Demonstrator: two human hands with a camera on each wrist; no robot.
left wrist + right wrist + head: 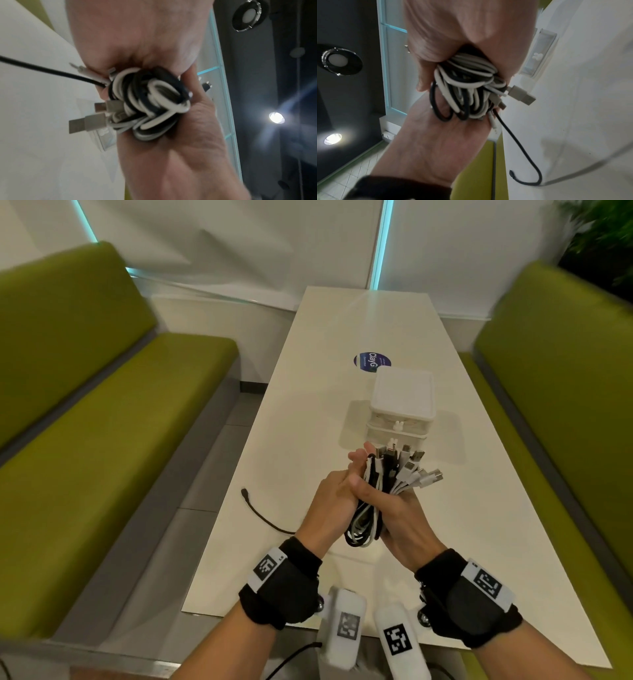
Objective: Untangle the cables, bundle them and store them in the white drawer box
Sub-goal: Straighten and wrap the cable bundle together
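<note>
**Both hands clasped round the cable bundle**

Over the white table (308, 412), the left hand (334, 501) and right hand (399, 513) press together around one bundle of black and white cables (368, 508) — fingers curled tight on it from both sides. The looped ends hang out below the palms; the plugs (407, 469) fan out above, toward the white drawer box (402, 398), which stands on the table just beyond the hands with its drawers closed. One loose black cable end (260, 513) trails from the bundle across the tabletop to the left. Green benches (102, 422) flank the table.
</note>
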